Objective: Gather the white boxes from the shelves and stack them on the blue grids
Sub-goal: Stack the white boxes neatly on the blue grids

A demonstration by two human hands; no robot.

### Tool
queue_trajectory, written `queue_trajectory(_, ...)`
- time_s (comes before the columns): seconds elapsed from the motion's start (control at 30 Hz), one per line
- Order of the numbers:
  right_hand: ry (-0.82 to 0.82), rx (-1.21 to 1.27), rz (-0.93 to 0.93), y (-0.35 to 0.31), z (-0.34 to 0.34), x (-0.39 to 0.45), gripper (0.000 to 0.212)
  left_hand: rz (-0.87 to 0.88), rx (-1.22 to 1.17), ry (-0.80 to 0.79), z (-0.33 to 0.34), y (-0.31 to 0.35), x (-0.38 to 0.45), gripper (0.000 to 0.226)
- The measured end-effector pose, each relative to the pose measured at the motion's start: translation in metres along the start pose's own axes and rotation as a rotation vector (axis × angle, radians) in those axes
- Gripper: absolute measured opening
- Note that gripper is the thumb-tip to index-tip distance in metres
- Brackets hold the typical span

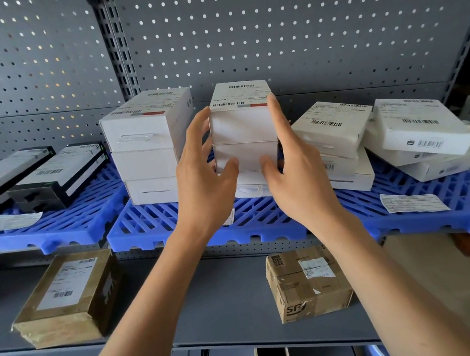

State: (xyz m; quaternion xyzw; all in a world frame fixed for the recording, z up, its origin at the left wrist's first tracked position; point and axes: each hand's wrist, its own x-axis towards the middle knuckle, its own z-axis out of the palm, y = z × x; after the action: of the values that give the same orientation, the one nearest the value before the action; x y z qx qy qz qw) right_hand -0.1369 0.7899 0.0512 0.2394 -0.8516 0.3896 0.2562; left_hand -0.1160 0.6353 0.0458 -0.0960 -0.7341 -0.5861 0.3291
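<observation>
Blue plastic grids sit on the shelf, and most of the white boxes already rest on them, so I think the job is well along. Going from nine o'clock to three o'clock: the left grid (51, 228) holds two black and white boxes (30, 179) and a loose paper slip (12, 220). The right grid (191, 221) starts at about ten o'clock with a pile of three white boxes (146, 148). Right next to it, in the middle, stands a second pile of three white boxes (243, 133). Both hands are on this pile. The left hand (203, 182) presses its left side with spread fingers and its thumb on the front. The right hand (291, 169) does the same on the right side. The hands are apart, with the pile squeezed between them. I think they are setting the top boxes straight on the bottom one. At about two o'clock is a messy pile of two white boxes (336, 143), and past it a pile of three (418, 136), tilted and not lined up. Those still need tidying, I think. Another paper slip (413, 202) lies at the grid's front. On the lower shelf (221, 297), at seven and five o'clock, sit two brown parcels (68, 296), not white, so they may stay. I cannot see other shelves, so more boxes may be left.
</observation>
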Motion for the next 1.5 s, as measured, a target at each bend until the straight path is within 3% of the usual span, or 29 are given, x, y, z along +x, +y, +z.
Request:
queue_trajectory(0.37,-0.022,0.156,-0.019,-0.002,0.001,-0.007,0.098,0.013,0.087,-0.026,0.001,-0.004,0.001,0.084)
queue_trajectory(0.63,-0.01,0.156,-0.019,-0.001,-0.001,-0.01,0.094,-0.004,0.083,-0.073,0.0,0.001,0.003,0.093)
queue_trajectory(1.23,-0.037,0.084,0.016,-0.003,0.008,-0.013,0.1,-0.012,0.078,-0.068,-0.002,-0.001,-0.006,0.093)
queue_trajectory(1.5,0.055,0.128,0.003,-0.006,0.008,-0.012,0.092,-0.008,0.051,-0.022,-0.002,0.003,-0.002,0.077)
